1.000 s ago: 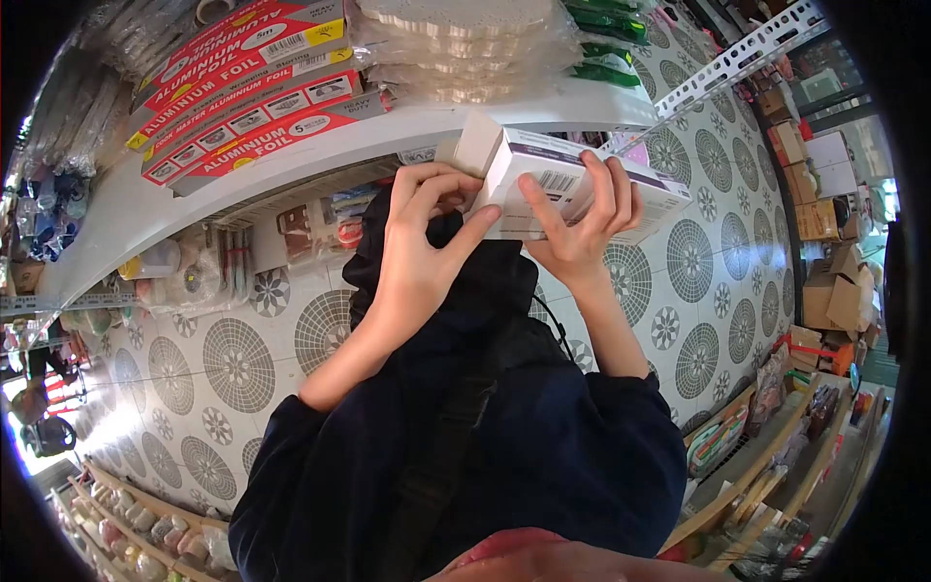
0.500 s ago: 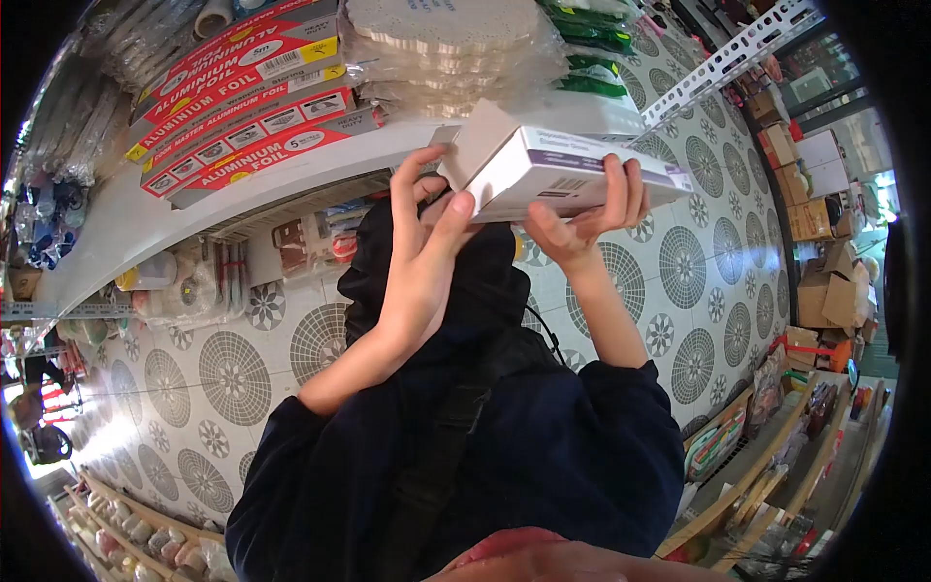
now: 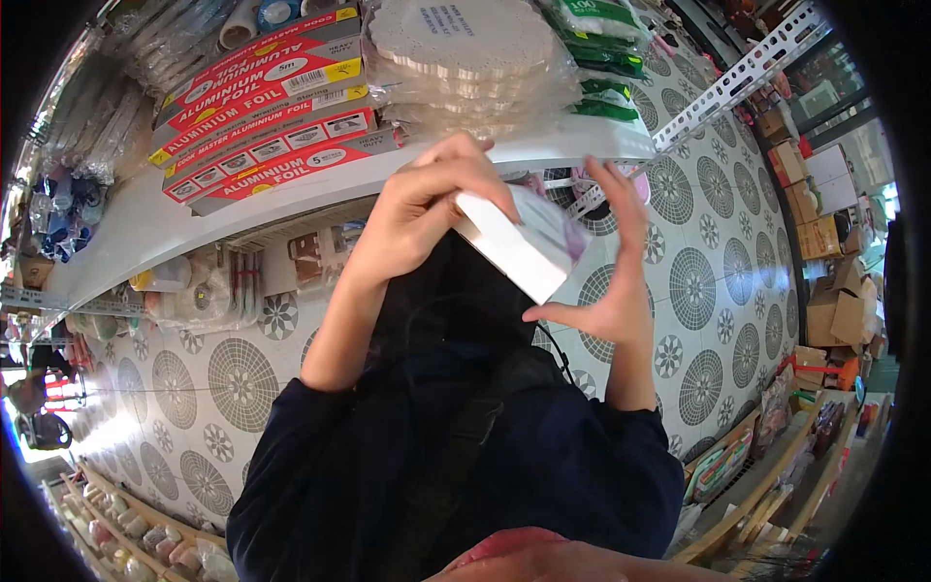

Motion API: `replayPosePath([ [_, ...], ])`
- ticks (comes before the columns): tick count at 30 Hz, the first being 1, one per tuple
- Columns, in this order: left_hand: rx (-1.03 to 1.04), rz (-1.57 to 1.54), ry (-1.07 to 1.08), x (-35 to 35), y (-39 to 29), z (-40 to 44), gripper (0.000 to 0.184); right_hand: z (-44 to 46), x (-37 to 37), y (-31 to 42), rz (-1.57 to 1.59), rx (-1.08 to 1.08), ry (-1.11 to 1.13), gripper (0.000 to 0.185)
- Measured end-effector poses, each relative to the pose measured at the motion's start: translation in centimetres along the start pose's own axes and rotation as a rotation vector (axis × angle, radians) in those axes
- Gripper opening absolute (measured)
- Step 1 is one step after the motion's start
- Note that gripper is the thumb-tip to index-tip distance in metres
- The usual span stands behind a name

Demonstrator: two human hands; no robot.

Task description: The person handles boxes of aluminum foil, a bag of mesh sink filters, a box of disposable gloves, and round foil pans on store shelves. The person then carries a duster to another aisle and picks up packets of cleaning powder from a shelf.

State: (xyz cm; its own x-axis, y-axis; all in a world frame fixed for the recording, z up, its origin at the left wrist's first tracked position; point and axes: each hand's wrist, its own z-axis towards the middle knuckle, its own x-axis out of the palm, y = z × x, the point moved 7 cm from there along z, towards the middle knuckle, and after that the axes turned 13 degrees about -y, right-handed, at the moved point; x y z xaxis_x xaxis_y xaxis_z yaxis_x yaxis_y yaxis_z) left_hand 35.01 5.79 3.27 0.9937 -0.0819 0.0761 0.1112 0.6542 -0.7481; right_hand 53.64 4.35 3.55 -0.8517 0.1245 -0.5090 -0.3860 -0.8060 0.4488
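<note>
A white and purple box (image 3: pixel 519 242), partly smeared by motion, is tilted in front of my chest, just below the shelf edge. My left hand (image 3: pixel 427 209) grips its upper left end, fingers over the top and thumb beneath. My right hand (image 3: pixel 616 272) is at the box's right side with thumb and fingers spread wide; the thumb tip is close to the lower corner, and I cannot tell whether it touches. The printing on the box is too blurred to read.
Red aluminium foil boxes (image 3: pixel 276 97), packs of white paper doilies (image 3: pixel 461 44) and green packets (image 3: pixel 606 58) lie on the white shelf (image 3: pixel 320 184). A perforated metal post (image 3: pixel 737 82) stands at the right. Cardboard boxes (image 3: pixel 834 306) are farther right, beyond the patterned floor (image 3: pixel 693 276).
The box has turned, its right end swinging down and toward me. My left hand has closed over its end, and my right hand has let go and opened wide; the box flap no longer shows.
</note>
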Motion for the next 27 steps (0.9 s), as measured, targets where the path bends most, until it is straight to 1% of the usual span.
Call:
replayPosePath([
  [2,0.067,0.005,0.137,1.3,-0.2,0.0,0.033,0.0,1.4,-0.9,0.066,0.013,0.156,0.126],
  [3,0.117,-0.006,0.172,2.0,-0.2,0.1,0.030,-1.4,3.1,-2.2,0.290,0.158,0.248,0.136],
  [6,0.137,0.002,0.175,2.9,-0.5,0.1,0.019,-3.6,6.0,-2.6,0.322,0.206,0.406,0.136],
  [7,0.122,0.031,0.217,2.7,-0.4,0.1,0.015,-3.3,6.1,-2.1,0.358,0.177,0.368,0.134],
  [10,0.066,0.127,0.127,2.1,-0.2,0.0,0.012,-3.1,6.8,-2.1,0.271,0.079,0.268,0.133],
  [11,0.052,0.189,0.092,1.9,-0.5,0.2,0.029,-2.7,6.9,-2.0,0.328,0.124,0.166,0.130],
  [12,0.018,0.182,0.000,1.6,-0.6,0.3,0.035,-2.8,6.9,-2.2,0.309,0.173,0.109,0.125],
  [14,-0.042,0.167,-0.190,1.0,-0.8,0.1,0.048,-1.8,6.1,-1.7,0.059,0.028,0.046,0.126],
  [15,-0.033,0.247,-0.167,0.8,-0.9,-0.3,0.054,-1.9,5.9,-2.0,0.122,0.043,-0.018,0.124],
  [17,-0.031,0.331,-0.124,1.5,-2.0,-1.3,0.053,-2.5,5.8,-2.8,0.247,0.072,-0.151,0.121],
  [18,-0.033,0.372,-0.102,1.8,-2.5,-1.8,0.053,-2.4,5.7,-2.6,0.183,0.024,-0.183,0.122],
  [19,-0.026,0.378,-0.112,2.1,-2.7,-2.3,0.056,-2.4,5.6,-2.2,0.117,-0.023,-0.215,0.124],
  [21,-0.029,0.491,-0.136,2.2,-3.5,-2.7,0.057,-2.3,5.3,-1.6,-0.014,-0.119,-0.279,0.128],
  [23,-0.049,0.602,-0.125,2.1,-3.8,-2.9,0.061,-2.2,5.2,-1.5,-0.078,-0.179,-0.301,0.127],
  [26,-0.075,0.566,-0.135,2.2,-3.4,-2.8,0.062,-2.0,4.8,-1.4,-0.196,-0.228,-0.285,0.124],
  [27,-0.153,0.506,-0.147,2.1,-2.9,-2.8,0.062,-2.0,4.8,-1.4,-0.214,-0.237,-0.268,0.123],
])
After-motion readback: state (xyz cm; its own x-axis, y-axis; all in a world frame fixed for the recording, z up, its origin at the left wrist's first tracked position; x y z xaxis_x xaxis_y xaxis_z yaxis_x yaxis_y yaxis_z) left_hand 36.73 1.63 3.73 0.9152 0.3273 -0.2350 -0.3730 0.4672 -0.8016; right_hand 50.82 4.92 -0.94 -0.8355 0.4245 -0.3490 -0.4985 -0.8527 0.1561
